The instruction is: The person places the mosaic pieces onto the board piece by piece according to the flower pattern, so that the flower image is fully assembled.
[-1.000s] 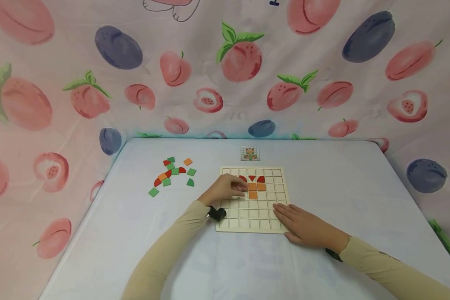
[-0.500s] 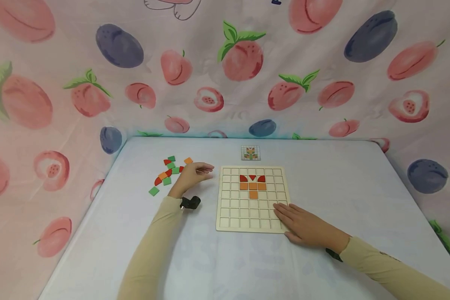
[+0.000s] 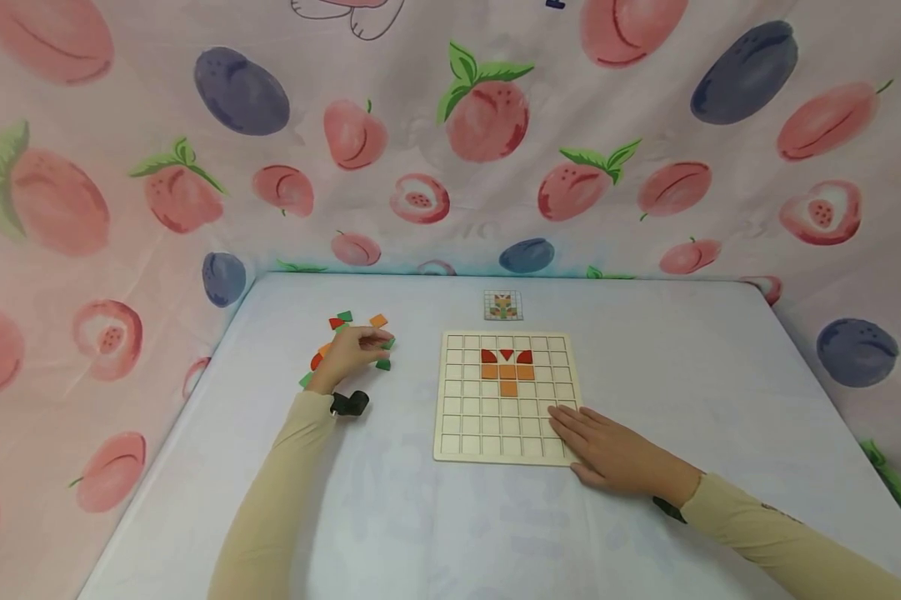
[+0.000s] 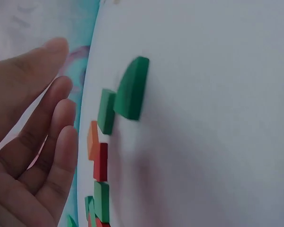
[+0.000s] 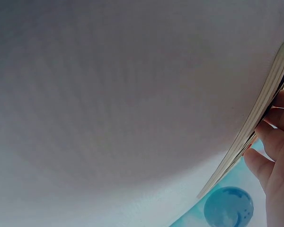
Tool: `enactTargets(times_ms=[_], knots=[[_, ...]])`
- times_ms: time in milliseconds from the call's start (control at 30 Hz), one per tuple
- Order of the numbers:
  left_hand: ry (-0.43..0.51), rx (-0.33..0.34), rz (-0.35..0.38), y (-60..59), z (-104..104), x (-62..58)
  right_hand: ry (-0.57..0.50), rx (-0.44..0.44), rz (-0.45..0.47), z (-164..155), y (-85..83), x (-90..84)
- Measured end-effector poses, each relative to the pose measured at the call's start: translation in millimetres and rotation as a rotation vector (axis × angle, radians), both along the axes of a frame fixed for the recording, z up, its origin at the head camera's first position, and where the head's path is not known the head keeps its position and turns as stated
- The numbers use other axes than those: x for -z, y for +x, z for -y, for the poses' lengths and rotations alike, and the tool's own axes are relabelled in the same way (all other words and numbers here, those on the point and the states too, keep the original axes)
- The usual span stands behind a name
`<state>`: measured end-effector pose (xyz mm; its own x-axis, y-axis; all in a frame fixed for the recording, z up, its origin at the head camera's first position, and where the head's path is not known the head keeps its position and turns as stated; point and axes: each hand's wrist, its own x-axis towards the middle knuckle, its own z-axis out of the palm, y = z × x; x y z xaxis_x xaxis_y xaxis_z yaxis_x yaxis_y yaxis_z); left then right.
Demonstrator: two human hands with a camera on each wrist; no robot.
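My left hand (image 3: 348,357) hovers over the loose coloured pieces left of the board, its fingers loosely bent and holding nothing. In the left wrist view, a green quarter-round piece (image 4: 134,90) and a green square (image 4: 106,112) lie beyond the fingertips (image 4: 65,142), apart from them. An orange piece (image 4: 92,140) and a red one (image 4: 101,162) follow in a row. My right hand (image 3: 618,454) rests flat on the lower right edge of the wooden grid board (image 3: 468,429). Red pieces (image 3: 525,357) and orange squares (image 3: 508,388) fill several cells in its upper middle.
Behind the board lies a small pattern card (image 3: 503,306) with a coloured grid figure. An orange square (image 3: 378,321) sits at the back of the loose pieces. White cloth (image 3: 495,533) covers the table, and a fruit-print curtain (image 3: 435,250) hangs along its back edge.
My left hand has moved left from the board to the loose pieces. It left an orange square in the row's left cell. My right hand has stayed on the board.
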<state>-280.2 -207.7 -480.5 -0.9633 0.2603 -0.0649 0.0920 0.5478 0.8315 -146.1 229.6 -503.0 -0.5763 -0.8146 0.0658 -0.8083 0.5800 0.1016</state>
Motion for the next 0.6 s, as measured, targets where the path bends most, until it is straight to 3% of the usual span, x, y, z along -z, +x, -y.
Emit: enactTargets(times_ms=[167, 300, 600], knots=[[-0.052, 0.026, 0.029, 2.1, 8, 5.9, 0.001, -0.002, 0.003, 0, 0.4, -0.7], [-0.105, 0.053, 0.018, 2.7, 11, 9.6, -0.014, -0.014, -0.013, -1, -0.1, 0.9], [-0.132, 0.098, -0.023, 4.0, 14, 11.0, -0.002, -0.001, 0.014, 0, 0.8, -2.1]])
